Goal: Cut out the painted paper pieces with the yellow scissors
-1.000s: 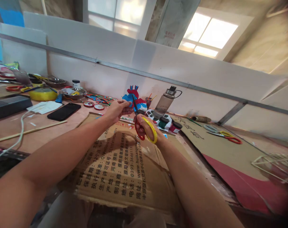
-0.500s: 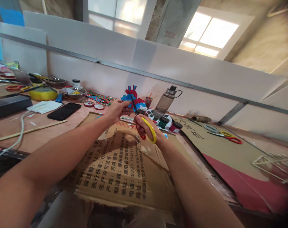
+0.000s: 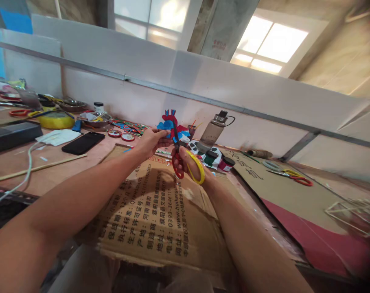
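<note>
My left hand pinches a red and blue cut-out piece with spiky tips at its top; whether it is paper or cloth I cannot tell. In my right hand is a pair of scissors with one yellow and one red handle loop. Their dark blades point up and lie against the cut-out's right part. Both hands are above a flattened cardboard sheet printed with dark characters. My fingers hide the lower part of the cut-out.
Behind my right hand stand a grey water bottle and paint jars. A black phone, yellow tape roll and metal bowl lie left. Another pair of scissors rests on brown board at right.
The scissors have turned slightly more upright, and their handle loops have spread farther apart. My left hand stays almost in place with the cut-out.
</note>
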A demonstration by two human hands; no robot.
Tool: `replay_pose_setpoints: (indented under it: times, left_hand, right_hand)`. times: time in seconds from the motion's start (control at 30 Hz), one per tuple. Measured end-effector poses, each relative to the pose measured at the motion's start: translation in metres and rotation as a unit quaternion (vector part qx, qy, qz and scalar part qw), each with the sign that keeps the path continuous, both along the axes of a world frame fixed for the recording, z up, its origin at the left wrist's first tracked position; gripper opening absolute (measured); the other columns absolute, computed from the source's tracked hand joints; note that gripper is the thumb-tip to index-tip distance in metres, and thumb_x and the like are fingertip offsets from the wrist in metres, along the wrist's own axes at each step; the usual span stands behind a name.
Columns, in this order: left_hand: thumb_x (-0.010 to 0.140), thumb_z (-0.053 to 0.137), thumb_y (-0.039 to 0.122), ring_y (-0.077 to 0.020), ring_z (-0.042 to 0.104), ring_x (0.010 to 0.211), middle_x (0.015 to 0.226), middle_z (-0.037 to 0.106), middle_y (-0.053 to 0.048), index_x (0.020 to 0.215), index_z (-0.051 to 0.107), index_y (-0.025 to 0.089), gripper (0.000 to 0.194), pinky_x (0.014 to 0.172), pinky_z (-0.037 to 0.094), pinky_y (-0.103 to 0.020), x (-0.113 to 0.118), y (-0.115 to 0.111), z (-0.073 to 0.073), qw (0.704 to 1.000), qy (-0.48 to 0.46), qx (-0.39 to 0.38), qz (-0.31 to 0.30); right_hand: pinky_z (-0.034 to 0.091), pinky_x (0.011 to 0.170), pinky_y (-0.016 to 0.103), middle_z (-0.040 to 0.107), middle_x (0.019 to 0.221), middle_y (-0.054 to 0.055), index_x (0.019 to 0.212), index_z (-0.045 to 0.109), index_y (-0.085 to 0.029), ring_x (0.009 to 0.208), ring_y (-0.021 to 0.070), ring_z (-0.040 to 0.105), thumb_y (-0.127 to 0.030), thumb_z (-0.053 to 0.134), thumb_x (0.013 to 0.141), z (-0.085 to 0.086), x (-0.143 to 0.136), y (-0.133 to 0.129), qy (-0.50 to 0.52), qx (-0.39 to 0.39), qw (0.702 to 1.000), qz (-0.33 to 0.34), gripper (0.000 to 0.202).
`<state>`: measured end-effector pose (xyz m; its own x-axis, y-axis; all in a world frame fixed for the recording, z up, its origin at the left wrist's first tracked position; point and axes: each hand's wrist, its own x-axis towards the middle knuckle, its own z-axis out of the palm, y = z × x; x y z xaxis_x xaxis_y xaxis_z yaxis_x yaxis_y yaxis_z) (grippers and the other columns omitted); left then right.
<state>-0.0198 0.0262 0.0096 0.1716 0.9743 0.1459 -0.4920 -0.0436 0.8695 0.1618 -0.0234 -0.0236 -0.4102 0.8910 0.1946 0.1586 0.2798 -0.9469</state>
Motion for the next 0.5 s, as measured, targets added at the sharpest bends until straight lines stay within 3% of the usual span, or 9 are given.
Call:
replay_pose_setpoints:
  times: [0.27, 0.5]
  left_hand:
    - [0.08, 0.08, 0.012, -0.0138, 0.07, 0.058, 0.072, 0.076, -0.005, 0.078, 0.067, 0.014, 0.013, 0.072, 0.058, -0.029, 0.0005, 0.0018, -0.0018, 1.0, 0.006, 0.008, -0.006]
    - [0.083, 0.078, 0.01, -0.0134, 0.07, 0.058, 0.07, 0.074, -0.005, 0.078, 0.067, 0.013, 0.012, 0.072, 0.059, -0.029, 0.0003, 0.001, -0.0011, 1.0, 0.006, 0.002, -0.003]
  right_hand:
    - [0.037, 0.043, 0.027, 0.045, 0.068, -0.005, 0.089, 0.049, -0.024, 0.052, 0.0119, 0.039, -0.096, 0.058, 0.078, 0.0061, -0.0066, -0.0052, -0.01, 0.0, 0.999, -0.046, 0.073]
    - [0.034, 0.043, 0.025, 0.045, 0.065, -0.006, 0.09, 0.049, -0.024, 0.048, 0.0104, 0.04, -0.097, 0.056, 0.079, 0.0073, -0.005, -0.0044, -0.027, 0.011, 0.998, -0.053, 0.074]
